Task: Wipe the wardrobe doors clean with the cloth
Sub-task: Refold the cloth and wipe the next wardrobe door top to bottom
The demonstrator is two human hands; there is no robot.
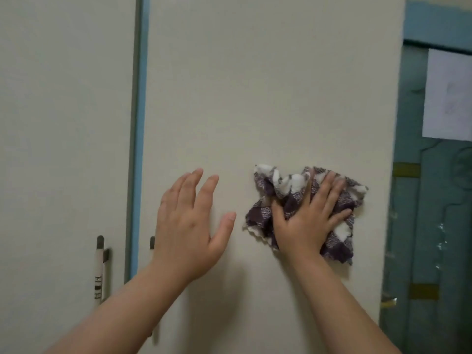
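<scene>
Two cream wardrobe doors fill the view: the right door (268,85) and the left door (63,111), split by a blue-edged gap. My right hand (310,215) lies flat on a crumpled purple-and-white checked cloth (286,185), pressing it against the right door. My left hand (189,226) is open, fingers apart, palm toward the same door, to the left of the cloth and holding nothing.
A handle (101,269) hangs on the left door near the gap; a second handle (152,242) is partly hidden behind my left wrist. To the right stands a teal room door (434,226) with a white paper sheet (447,95) on it.
</scene>
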